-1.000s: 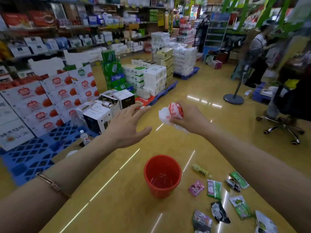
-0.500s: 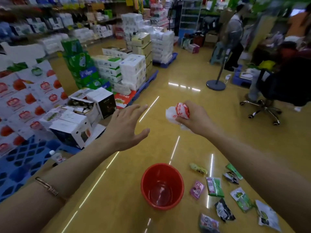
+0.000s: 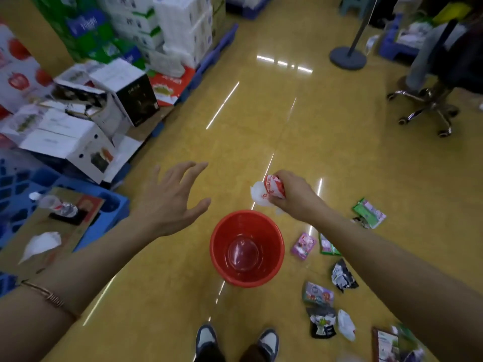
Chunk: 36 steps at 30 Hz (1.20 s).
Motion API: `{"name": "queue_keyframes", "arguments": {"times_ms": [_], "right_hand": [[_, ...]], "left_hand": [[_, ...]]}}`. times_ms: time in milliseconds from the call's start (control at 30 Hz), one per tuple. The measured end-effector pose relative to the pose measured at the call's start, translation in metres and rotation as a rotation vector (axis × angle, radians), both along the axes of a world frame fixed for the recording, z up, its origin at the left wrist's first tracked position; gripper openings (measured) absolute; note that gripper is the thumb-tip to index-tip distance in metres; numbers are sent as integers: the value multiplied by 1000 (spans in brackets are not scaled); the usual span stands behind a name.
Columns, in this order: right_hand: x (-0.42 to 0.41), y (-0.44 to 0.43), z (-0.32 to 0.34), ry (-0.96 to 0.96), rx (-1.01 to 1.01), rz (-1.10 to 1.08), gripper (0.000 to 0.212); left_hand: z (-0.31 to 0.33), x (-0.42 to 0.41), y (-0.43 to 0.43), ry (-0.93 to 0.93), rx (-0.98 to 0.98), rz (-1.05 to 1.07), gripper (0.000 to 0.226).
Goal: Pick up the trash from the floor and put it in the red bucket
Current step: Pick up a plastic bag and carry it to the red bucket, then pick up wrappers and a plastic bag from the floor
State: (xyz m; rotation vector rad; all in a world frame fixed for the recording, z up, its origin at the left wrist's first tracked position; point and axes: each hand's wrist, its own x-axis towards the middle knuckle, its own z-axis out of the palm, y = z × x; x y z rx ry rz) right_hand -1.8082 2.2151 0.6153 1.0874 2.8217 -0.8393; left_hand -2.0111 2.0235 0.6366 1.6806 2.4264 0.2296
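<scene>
The right hand [image 3: 292, 197] has its fingers [image 3: 281, 178] closed around a crumpled wrapper [image 3: 270, 190], probably light and soft, just beyond the red bucket [image 3: 247, 248]; the left hand [image 3: 171, 198] is spread, empty.

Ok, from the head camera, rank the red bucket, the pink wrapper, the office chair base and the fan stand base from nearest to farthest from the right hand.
From the right hand, which grips a crumpled red and white wrapper:
1. Red bucket, just below and left of the hand.
2. Pink wrapper, on the floor right of the bucket; close to call with the bucket.
3. Office chair base, far right.
4. Fan stand base, beyond, top right.
</scene>
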Motion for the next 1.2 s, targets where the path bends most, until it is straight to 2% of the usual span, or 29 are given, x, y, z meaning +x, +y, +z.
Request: {"name": "queue_keyframes", "arguments": {"times_ms": [267, 600, 900, 1067, 1200], "right_hand": [[6, -10, -163, -130, -9, 7, 49], [16, -6, -309, -104, -151, -61, 58], [15, -8, -404, -78, -194, -98, 61], [17, -17, -438, -125, -229, -66, 90], [28, -24, -431, -158, -229, -35, 92]], "left_hand": [[-145, 7, 19, -102, -79, 1, 79], [-290, 21, 35, -164, -156, -41, 73], [-391, 31, 37, -211, -153, -65, 75], [-427, 38, 28, -201, -205, -83, 77], [-420, 39, 21, -210, -250, -85, 79]]}}
